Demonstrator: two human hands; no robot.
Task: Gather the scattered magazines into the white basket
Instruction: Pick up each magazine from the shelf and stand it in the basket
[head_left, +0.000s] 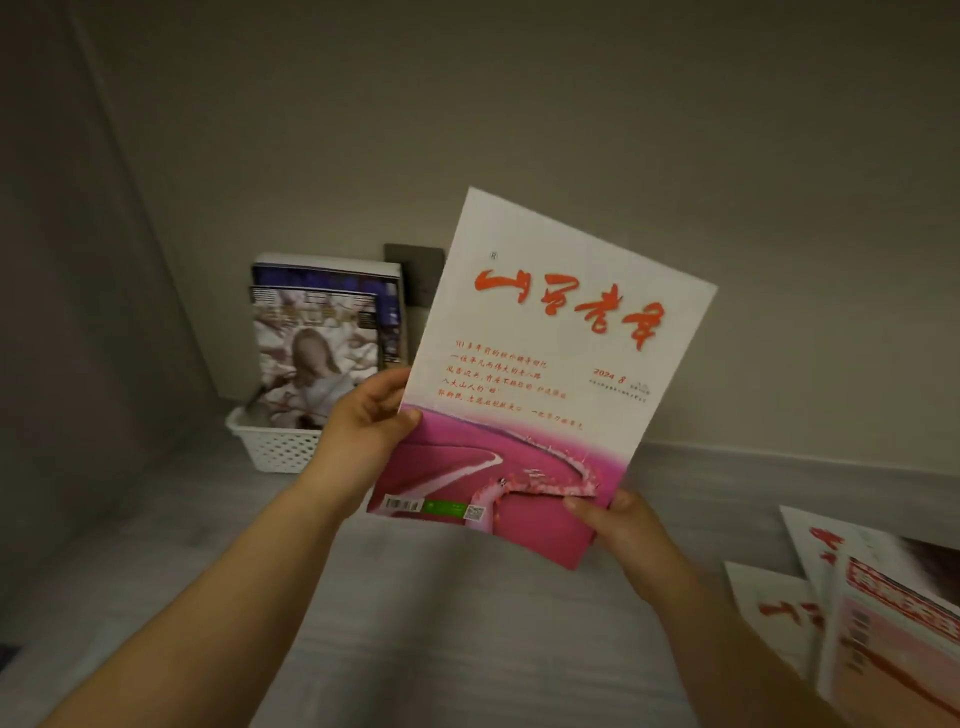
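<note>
Both hands had the pink-and-white magazine (545, 374) up off the worktop (441, 623), left hand (363, 421) pinching its left edge, right hand (618, 525) clamped on the bottom corner. White basket (270, 441) sat behind the left grip, already holding upright magazines (317, 332); loose ones (857, 613) lay right of the right grip.

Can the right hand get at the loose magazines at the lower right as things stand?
Probably not yet. The right hand grips the bottom corner of the pink-and-white magazine, shared with the left hand. The loose magazines lie uncovered near it, so the path looks free once it lets go.
</note>
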